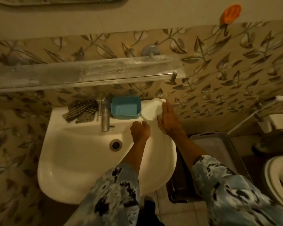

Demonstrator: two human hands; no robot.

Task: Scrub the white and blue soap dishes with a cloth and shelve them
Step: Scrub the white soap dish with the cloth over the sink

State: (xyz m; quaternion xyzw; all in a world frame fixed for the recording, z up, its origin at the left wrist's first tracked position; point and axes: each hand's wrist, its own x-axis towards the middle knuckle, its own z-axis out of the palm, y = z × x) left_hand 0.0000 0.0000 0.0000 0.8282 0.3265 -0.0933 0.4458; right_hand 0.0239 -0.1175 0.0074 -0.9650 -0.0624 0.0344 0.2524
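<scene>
your right hand (167, 118) grips the white plastic soap dish (151, 110) at the white ceramic basin's (82, 160) back right corner; a wet slip drops it. left hand (140, 130) is curled closed, empty.

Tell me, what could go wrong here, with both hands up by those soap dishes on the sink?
The white soap dish sits at the sink ledge's right end under the right hand; a slip could knock it to the floor. The blue soap dish lies close beside it and might get bumped. The glass shelf overhangs, so lifting a dish could strike it.
</scene>
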